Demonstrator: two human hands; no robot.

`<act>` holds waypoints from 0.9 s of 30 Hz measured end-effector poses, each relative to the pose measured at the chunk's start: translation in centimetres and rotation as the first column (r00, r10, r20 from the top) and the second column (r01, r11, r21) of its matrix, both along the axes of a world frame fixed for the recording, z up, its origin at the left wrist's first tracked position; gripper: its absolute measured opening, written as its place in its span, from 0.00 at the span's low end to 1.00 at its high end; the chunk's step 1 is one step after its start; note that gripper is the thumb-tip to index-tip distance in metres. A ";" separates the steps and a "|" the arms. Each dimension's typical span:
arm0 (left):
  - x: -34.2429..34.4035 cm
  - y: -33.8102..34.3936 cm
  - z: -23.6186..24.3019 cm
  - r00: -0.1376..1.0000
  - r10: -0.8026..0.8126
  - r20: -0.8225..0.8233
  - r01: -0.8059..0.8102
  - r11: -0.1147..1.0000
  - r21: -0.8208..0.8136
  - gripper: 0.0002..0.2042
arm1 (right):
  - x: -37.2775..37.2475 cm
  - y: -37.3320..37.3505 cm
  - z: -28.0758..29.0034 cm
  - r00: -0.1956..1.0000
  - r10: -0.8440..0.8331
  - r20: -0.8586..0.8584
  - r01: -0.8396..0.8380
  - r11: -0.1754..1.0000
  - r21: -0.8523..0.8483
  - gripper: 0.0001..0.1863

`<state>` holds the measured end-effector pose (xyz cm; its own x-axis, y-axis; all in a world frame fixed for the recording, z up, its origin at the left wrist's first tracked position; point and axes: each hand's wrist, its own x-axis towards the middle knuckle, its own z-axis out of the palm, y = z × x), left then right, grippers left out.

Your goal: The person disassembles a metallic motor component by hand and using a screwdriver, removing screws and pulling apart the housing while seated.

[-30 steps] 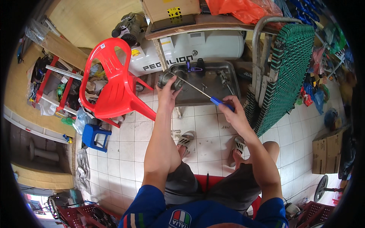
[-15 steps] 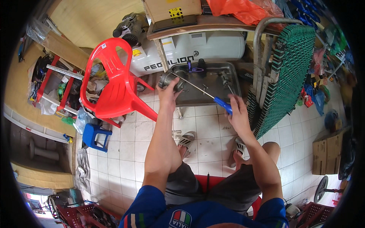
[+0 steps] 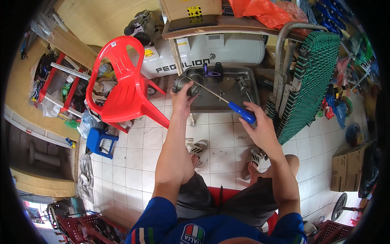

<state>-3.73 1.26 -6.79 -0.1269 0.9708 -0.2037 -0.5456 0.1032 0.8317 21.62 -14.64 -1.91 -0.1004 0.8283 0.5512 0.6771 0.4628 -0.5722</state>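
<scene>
My left hand [image 3: 182, 99] is closed around a round grey metal machine part [image 3: 191, 88], held up over the near left edge of a metal tray [image 3: 215, 109]. My right hand [image 3: 262, 127] holds a long screwdriver [image 3: 242, 112] by its blue handle, fingers loosely around the back end. The thin shaft slants up and left, its tip at the part; whether it sits in a screw is too small to tell. Inside the tray lie another metal assembly [image 3: 243, 86], a purple-and-black item [image 3: 212, 73] and small loose pieces.
Left of my arms stand a red plastic chair [image 3: 124, 91] and a blue stool [image 3: 101, 142]. A folded green woven lounger [image 3: 310, 81] leans close on the right. Behind the tray, a white compressor tank [image 3: 239, 49] lies beneath a wooden table [image 3: 239, 29].
The fingers of my right hand have loosened and shifted to the rear of the screwdriver handle, showing more of it. My left hand keeps the metal part nearly in place.
</scene>
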 end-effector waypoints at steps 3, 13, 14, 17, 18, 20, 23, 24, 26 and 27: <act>0.0 0.1 0.0 0.999 -0.022 -0.027 0.023 0.999 0.025 0.37 | -0.4 0.3 -0.7 0.858 -0.133 -0.497 -0.058 0.935 -0.351 0.21; -0.2 0.2 0.2 0.999 -0.039 -0.011 0.039 0.999 0.032 0.36 | -0.4 0.6 -3.9 0.975 -0.109 -0.196 0.086 0.989 -0.122 0.23; -0.4 0.1 0.0 0.999 -0.044 -0.003 0.044 0.999 0.015 0.34 | -0.8 0.3 -3.0 0.982 -0.142 -0.127 0.130 0.987 -0.097 0.24; -0.5 0.0 -0.2 0.999 -0.041 0.006 0.041 0.999 -0.022 0.30 | -1.3 -0.4 -1.3 0.992 -0.127 0.012 0.127 0.992 -0.017 0.22; -0.2 -0.1 -0.2 1.000 -0.024 0.001 0.024 0.999 -0.031 0.30 | -1.4 -0.5 -0.8 0.994 -0.103 0.038 0.104 0.995 -0.007 0.21; -0.2 -0.2 -0.2 1.000 -0.003 -0.025 0.002 1.000 -0.031 0.31 | -1.5 -0.6 -0.2 0.994 -0.057 0.088 0.057 0.998 0.011 0.18; 0.4 0.0 -0.2 0.998 -0.020 -0.051 0.020 1.000 -0.010 0.34 | -1.8 -0.2 -1.6 0.969 -0.035 -0.245 0.029 0.999 -0.025 0.17; 0.3 0.1 -0.3 0.999 -0.028 -0.044 0.028 1.000 -0.013 0.36 | -1.7 -0.1 -1.5 0.888 -0.105 -0.448 -0.022 0.963 -0.269 0.17; 0.1 0.0 -0.5 0.998 -0.033 -0.048 0.033 0.999 -0.007 0.38 | -1.2 0.2 -1.0 0.616 -0.371 -0.695 -0.270 0.730 -0.628 0.20; 0.2 -0.1 -0.4 0.998 -0.032 -0.057 0.033 0.999 0.004 0.38 | -0.5 0.4 -1.3 0.568 -0.378 -0.731 -0.351 0.692 -0.630 0.21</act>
<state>-3.54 1.20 -7.17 -0.1064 0.9755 -0.1924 -0.4938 0.1161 0.8618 21.11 -14.20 -3.25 0.0628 0.9501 -0.3054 -0.2043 -0.2873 -0.9358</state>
